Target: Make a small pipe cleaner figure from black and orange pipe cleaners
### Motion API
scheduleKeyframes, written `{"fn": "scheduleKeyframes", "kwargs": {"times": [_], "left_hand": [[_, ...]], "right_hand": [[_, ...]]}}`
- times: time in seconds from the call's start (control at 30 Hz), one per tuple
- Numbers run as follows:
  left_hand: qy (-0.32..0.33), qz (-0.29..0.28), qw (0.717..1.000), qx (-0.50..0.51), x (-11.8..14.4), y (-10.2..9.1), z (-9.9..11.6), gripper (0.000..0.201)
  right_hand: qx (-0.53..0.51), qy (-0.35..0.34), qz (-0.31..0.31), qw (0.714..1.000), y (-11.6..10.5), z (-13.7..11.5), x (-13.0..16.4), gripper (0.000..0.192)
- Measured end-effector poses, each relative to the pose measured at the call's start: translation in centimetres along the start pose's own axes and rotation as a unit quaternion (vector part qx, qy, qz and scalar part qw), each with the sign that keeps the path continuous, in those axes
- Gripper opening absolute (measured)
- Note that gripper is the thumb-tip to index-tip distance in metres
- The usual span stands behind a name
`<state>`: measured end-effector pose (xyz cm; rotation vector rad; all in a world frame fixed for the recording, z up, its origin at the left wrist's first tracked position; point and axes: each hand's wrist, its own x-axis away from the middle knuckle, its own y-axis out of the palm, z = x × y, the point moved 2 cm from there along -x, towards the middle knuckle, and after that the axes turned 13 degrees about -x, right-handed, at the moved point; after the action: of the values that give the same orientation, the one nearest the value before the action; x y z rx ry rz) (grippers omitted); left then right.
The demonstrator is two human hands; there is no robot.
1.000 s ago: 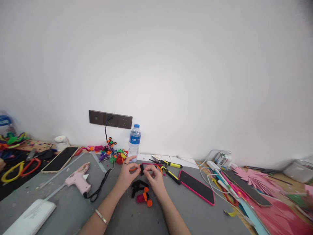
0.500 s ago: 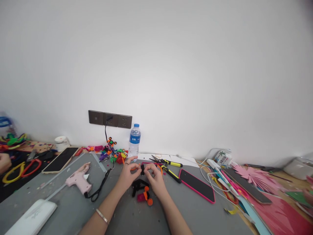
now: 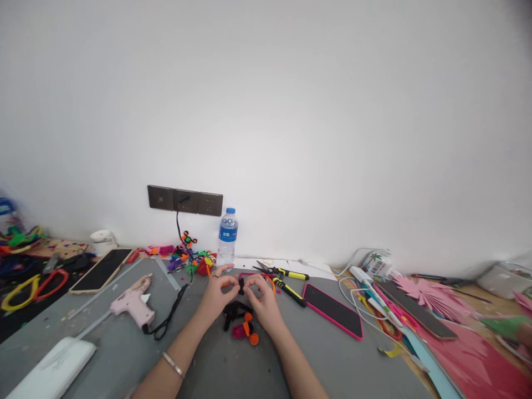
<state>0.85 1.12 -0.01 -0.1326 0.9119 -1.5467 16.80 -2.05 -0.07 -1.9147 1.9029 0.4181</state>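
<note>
I pinch a small black fuzzy piece (image 3: 241, 286) between my left hand (image 3: 216, 296) and right hand (image 3: 262, 302), just above the grey table (image 3: 124, 343), fingertips meeting so both can work it. The pink, orange and black bits (image 3: 243, 324) lie under my wrists and the pliers (image 3: 286, 288) just beyond, likely kept within reach.

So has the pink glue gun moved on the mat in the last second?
No. The pink glue gun lies just where it did beside the gold phone; only the camera's aim shifted slightly.
</note>
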Motion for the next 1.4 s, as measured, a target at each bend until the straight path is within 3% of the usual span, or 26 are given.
{"fn": "scheduleKeyframes", "kwargs": {"times": [0.6, 1.4], "left_hand": [[0.007, 0.018, 1.000, -0.022, -0.01, 0.19, -0.25, 0.010], [0.001, 0.020, 1.000, 0.021, 0.29, 0.20, 0.04, 0.010]], "right_hand": [[0.012, 0.013, -0.003, 1.000, -0.04, -0.04, 0.00, 0.011], [0.030, 0.014, -0.016, 0.999, -0.28, 0.35, -0.02, 0.016]]}}
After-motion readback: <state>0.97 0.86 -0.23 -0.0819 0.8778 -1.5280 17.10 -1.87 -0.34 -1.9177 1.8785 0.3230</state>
